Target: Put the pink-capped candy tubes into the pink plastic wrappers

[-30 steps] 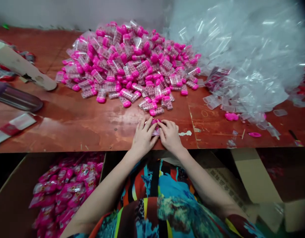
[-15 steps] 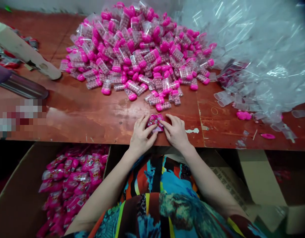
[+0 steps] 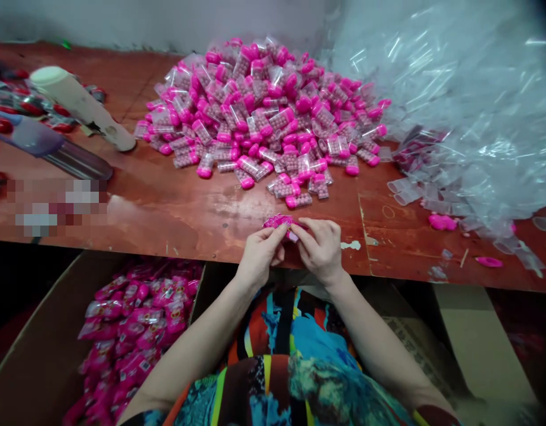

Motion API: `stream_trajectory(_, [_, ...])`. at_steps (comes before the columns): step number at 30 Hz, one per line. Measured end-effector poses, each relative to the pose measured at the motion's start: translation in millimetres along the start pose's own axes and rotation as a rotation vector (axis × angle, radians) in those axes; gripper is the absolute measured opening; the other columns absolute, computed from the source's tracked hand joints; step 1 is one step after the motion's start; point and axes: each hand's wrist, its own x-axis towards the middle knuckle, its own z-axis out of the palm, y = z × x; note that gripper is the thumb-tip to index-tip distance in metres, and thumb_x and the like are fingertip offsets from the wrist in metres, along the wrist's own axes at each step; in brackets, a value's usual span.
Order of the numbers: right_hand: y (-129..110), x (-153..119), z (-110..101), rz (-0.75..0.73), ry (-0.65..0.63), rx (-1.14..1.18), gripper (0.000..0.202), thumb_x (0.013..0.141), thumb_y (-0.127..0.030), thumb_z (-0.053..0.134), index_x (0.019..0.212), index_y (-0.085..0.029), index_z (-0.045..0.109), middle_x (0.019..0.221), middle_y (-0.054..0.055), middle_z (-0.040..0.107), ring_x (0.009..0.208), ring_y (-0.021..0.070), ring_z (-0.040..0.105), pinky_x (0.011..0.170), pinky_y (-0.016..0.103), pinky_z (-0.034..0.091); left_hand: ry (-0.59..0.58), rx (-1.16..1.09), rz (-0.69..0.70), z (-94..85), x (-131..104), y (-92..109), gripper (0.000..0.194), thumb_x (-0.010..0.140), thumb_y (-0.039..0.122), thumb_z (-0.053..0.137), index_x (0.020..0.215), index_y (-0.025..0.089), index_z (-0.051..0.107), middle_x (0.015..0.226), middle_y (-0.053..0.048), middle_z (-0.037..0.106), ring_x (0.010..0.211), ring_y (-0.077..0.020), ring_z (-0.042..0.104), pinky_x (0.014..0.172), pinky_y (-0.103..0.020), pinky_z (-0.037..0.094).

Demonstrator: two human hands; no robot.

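Between my hands, at the table's front edge, is a small shiny pink printed packet (image 3: 278, 221). My left hand (image 3: 260, 253) pinches its near edge between thumb and forefinger. My right hand (image 3: 321, 247) grips the same packet from the other side, fingers curled. The packet is partly hidden by my fingertips, so I cannot tell if it is open. Just beyond it lies a clear tube of pale pink balls with a bright pink cap (image 3: 298, 202), in front of a large pile of such tubes (image 3: 255, 112).
A carton (image 3: 37, 319) of filled pink packets (image 3: 140, 319) stands below the table at left. A tumbler (image 3: 64, 151) and a white cylinder (image 3: 84, 106) lie left on the red-brown table (image 3: 188, 219). Right are empty clear tubes (image 3: 406, 190) and a big clear plastic bag (image 3: 468, 100).
The packet was lying flat under my spread fingers; now both hands pinch it and its near edge is lifted. My view has tilted up and shifted left.
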Motion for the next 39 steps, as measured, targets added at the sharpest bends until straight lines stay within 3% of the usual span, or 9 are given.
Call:
stream_trajectory(5, [-5,-1,8,0.274,0.087,0.427,0.039,0.104,-0.025,0.048,0.139,-0.029,0.064,0.135,0.012,0.068,0.124,0.0288,0.065,0.106,0.052,0.053,0.027,-0.155,-0.019,-5.0,5,6,0.04,0.077,0.04,0.087,0.064,0.015,0.058,0.05,0.001,0.052,0.043,-0.0052,0.036,0.044,-0.021,0.021])
stream_trajectory(9, [-8,10,16,0.568,0.063,0.916,0.042,0.099,-0.041,0.066,0.139,-0.03,0.058,0.117,0.006,0.071,0.104,0.0216,0.07,0.088,0.038,0.061,0.002,-0.14,-0.028,-4.8,6,8,0.036,0.079,0.035,0.086,0.064,0.014,0.062,0.049,0.001,0.052,0.044,-0.0051,0.037,0.045,-0.021,0.022])
stream_trajectory(14, [-15,23,20,0.66,0.021,1.132,0.047,0.087,-0.037,0.08,0.128,-0.028,0.061,0.081,-0.006,0.063,0.074,0.0143,0.064,0.074,0.029,0.058,0.041,-0.116,-0.024,-4.3,9,7,0.038,0.071,0.035,0.091,0.06,0.013,0.063,0.048,0.0,0.053,0.044,-0.0051,0.04,0.044,-0.022,0.023])
stream_trajectory(22, [-28,19,18,0.52,-0.024,0.809,0.026,0.103,-0.034,0.059,0.127,-0.027,0.064,0.077,-0.003,0.069,0.066,0.017,0.063,0.063,0.031,0.052,0.007,-0.178,-0.082,-14.9,10,2,0.038,0.073,0.039,0.089,0.063,0.012,0.066,0.048,0.0,0.053,0.043,-0.005,0.038,0.043,-0.02,0.023])
stream_trajectory(25, [-7,28,16,0.342,-0.109,0.534,0.025,0.106,-0.031,0.051,0.124,-0.025,0.068,0.089,0.003,0.076,0.078,0.0213,0.069,0.074,0.036,0.054,-0.019,-0.2,-0.099,-26.1,12,7,0.036,0.073,0.038,0.088,0.062,0.012,0.065,0.047,-0.001,0.054,0.043,-0.0057,0.039,0.042,-0.02,0.023])
stream_trajectory(30, [43,56,23,0.163,-0.162,0.011,0.031,0.1,-0.017,0.05,0.12,-0.015,0.074,0.128,0.017,0.074,0.12,0.0352,0.061,0.099,0.05,0.044,0.178,-0.291,-0.084,-38.5,22,16,0.031,0.065,0.025,0.091,0.062,0.011,0.064,0.051,-0.001,0.056,0.044,-0.0064,0.045,0.04,-0.018,0.023])
stream_trajectory(33, [56,65,33,0.113,-0.241,-0.176,0.033,0.1,-0.017,0.052,0.126,-0.015,0.072,0.134,0.019,0.071,0.122,0.036,0.059,0.101,0.051,0.041,0.218,-0.391,-0.114,-38.3,26,19,0.026,0.07,0.018,0.089,0.065,0.01,0.065,0.055,0.0,0.058,0.045,-0.0058,0.048,0.039,-0.016,0.024])
stream_trajectory(36, [55,63,37,0.197,-0.152,-0.11,0.031,0.102,-0.022,0.049,0.121,-0.017,0.072,0.125,0.018,0.073,0.118,0.0352,0.061,0.099,0.051,0.043,0.252,-0.497,-0.142,-38.0,28,21,0.022,0.075,0.011,0.086,0.068,0.01,0.065,0.057,0.0,0.059,0.044,-0.0051,0.049,0.038,-0.015,0.026])
stream_trajectory(39, [46,55,32,0.371,-0.009,0.261,0.026,0.102,-0.031,0.051,0.115,-0.02,0.07,0.114,0.013,0.076,0.107,0.031,0.066,0.095,0.048,0.05,0.287,-0.579,-0.175,-38.9,29,25,0.019,0.084,0.009,0.08,0.072,0.01,0.066,0.058,0.0,0.061,0.043,-0.005,0.05,0.036,-0.014,0.027])
